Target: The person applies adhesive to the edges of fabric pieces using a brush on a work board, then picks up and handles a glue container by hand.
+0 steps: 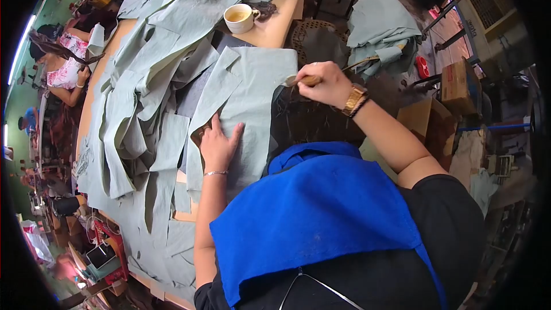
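My left hand (218,142) lies on a pale grey-green sheet (252,89), its fingers and thumb spread apart. A smaller piece of the same material lies over that sheet's upper left part. My right hand (327,83) grips a wooden-handled brush (310,80), whose pale round end is at the sheet's right edge. Dark material lies below and to the right of the sheet. Above the sheet, a white cup (239,18) holding yellowish contents stands on the wooden table (270,33).
Many grey-green pieces (143,57) cover the table's left side. At the upper right are a woven basket (313,34) and another stack of pieces (381,20). Cardboard boxes (459,87) stand at the right. A person (69,63) in a patterned top is at the far left.
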`<action>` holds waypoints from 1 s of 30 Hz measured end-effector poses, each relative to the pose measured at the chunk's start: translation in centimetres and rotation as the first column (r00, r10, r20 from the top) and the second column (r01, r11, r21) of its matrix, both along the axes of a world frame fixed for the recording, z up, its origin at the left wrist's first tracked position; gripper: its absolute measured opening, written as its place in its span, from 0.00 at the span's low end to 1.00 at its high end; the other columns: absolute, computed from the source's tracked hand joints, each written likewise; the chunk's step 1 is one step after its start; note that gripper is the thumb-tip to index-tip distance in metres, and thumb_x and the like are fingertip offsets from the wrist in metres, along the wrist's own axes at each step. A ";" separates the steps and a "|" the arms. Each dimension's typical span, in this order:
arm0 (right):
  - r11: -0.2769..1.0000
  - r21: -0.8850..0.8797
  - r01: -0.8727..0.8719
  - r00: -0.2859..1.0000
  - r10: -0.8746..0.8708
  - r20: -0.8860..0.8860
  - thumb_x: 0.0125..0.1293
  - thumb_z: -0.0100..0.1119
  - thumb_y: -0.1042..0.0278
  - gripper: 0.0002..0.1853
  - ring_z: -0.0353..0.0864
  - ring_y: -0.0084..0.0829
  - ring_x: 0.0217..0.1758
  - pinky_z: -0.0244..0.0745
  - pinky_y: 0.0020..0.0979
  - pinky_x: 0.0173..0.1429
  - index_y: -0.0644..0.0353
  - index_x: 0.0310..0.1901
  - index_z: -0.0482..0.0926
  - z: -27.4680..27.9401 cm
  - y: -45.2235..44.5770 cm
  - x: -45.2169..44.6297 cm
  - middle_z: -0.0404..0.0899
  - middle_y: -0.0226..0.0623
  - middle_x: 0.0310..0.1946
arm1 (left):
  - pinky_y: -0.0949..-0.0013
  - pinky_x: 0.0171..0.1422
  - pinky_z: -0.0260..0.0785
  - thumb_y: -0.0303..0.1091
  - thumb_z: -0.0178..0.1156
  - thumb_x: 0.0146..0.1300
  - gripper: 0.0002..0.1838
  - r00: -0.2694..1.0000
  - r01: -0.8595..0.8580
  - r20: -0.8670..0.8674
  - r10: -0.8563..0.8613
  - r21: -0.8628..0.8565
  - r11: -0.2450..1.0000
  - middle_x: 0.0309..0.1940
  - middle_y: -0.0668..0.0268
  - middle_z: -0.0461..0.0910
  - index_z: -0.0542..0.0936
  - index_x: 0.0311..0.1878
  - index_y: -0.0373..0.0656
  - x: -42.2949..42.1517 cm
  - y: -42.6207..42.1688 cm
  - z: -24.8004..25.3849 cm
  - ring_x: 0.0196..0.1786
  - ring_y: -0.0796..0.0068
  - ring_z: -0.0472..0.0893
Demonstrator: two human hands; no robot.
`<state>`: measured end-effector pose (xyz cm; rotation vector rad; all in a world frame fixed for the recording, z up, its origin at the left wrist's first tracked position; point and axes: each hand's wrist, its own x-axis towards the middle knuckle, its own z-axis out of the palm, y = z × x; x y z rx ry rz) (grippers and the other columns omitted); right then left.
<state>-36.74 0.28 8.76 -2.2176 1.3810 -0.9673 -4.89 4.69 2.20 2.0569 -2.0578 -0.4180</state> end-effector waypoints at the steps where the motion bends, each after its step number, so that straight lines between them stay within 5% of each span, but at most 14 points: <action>1: 0.995 0.059 0.079 0.996 -0.077 -0.045 0.51 0.67 0.65 0.08 0.85 0.42 0.31 0.80 0.35 0.39 0.59 0.32 0.83 0.8 0.0 -0.5 0.83 0.43 0.27 | 0.52 0.59 0.71 0.71 0.56 0.60 0.49 1.000 0.009 0.003 -0.009 -0.020 1.000 0.52 0.39 0.77 0.65 0.72 0.40 0.1 0.1 -0.2 0.55 0.42 0.78; 7: 0.998 0.068 -0.009 0.992 0.001 0.123 0.52 0.67 0.65 0.08 0.85 0.42 0.32 0.80 0.34 0.38 0.59 0.32 0.83 -0.6 -1.3 2.2 0.84 0.43 0.27 | 0.52 0.58 0.71 0.71 0.55 0.60 0.48 0.999 0.041 -0.028 -0.042 -0.029 0.999 0.49 0.38 0.78 0.65 0.71 0.41 0.3 -0.3 -0.3 0.54 0.43 0.79; 13: 0.998 0.033 0.050 0.987 -0.044 -0.154 0.51 0.67 0.67 0.07 0.87 0.38 0.31 0.80 0.31 0.39 0.59 0.32 0.84 1.2 -2.0 -1.7 0.85 0.42 0.27 | 0.51 0.60 0.71 0.71 0.57 0.59 0.49 0.993 0.114 -0.012 -0.115 -0.054 0.992 0.54 0.35 0.75 0.64 0.73 0.43 0.4 -1.8 -0.9 0.56 0.38 0.78; 17: 0.986 0.116 -0.121 0.985 0.105 0.134 0.52 0.67 0.67 0.08 0.87 0.35 0.31 0.79 0.30 0.38 0.59 0.34 0.84 -0.2 -1.7 1.2 0.84 0.42 0.27 | 0.51 0.63 0.69 0.73 0.55 0.59 0.49 0.982 0.176 -0.053 -0.179 -0.062 0.982 0.56 0.33 0.74 0.64 0.73 0.43 -0.1 -3.4 -0.3 0.59 0.35 0.75; 21: 0.987 0.154 -0.038 0.999 0.032 0.042 0.52 0.67 0.68 0.08 0.86 0.33 0.29 0.78 0.30 0.37 0.60 0.34 0.84 1.0 -2.0 -1.6 0.84 0.41 0.26 | 0.50 0.66 0.68 0.70 0.58 0.59 0.48 0.968 0.242 -0.035 -0.249 -0.139 0.960 0.60 0.33 0.71 0.64 0.73 0.45 0.1 -5.4 -1.5 0.62 0.35 0.74; 22: 0.992 0.122 0.043 0.993 -0.029 -0.119 0.52 0.67 0.68 0.08 0.86 0.33 0.29 0.79 0.30 0.36 0.60 0.33 0.84 1.6 -2.1 -2.4 0.85 0.42 0.27 | 0.50 0.66 0.68 0.70 0.58 0.59 0.48 0.965 0.252 -0.040 -0.259 -0.119 0.960 0.60 0.33 0.71 0.63 0.74 0.45 -0.1 -5.7 -1.5 0.62 0.35 0.74; 26: 0.992 0.044 -0.118 0.985 0.112 0.128 0.53 0.66 0.68 0.07 0.86 0.34 0.31 0.78 0.30 0.39 0.60 0.33 0.84 1.0 -1.9 0.1 0.84 0.41 0.28 | 0.50 0.67 0.68 0.72 0.56 0.59 0.49 0.949 0.307 -0.055 -0.311 -0.072 0.949 0.62 0.32 0.69 0.63 0.74 0.44 -0.5 -7.4 -1.0 0.64 0.35 0.72; 28: 0.963 0.153 -0.223 0.972 0.207 0.114 0.53 0.66 0.69 0.07 0.85 0.35 0.31 0.78 0.30 0.39 0.60 0.33 0.83 -0.1 -1.9 0.0 0.84 0.40 0.27 | 0.50 0.66 0.68 0.72 0.56 0.59 0.50 0.945 0.318 -0.048 -0.323 -0.082 0.945 0.63 0.33 0.68 0.63 0.74 0.44 -0.6 -8.3 -1.2 0.65 0.36 0.72; 30: 0.984 0.142 -0.103 0.994 0.095 0.061 0.52 0.67 0.69 0.07 0.85 0.36 0.32 0.78 0.30 0.39 0.60 0.33 0.83 0.6 -2.0 -2.3 0.84 0.40 0.27 | 0.50 0.69 0.66 0.72 0.56 0.58 0.50 0.938 0.340 -0.015 -0.346 -0.141 0.930 0.65 0.34 0.67 0.62 0.75 0.45 -0.6 -9.2 -1.8 0.66 0.36 0.71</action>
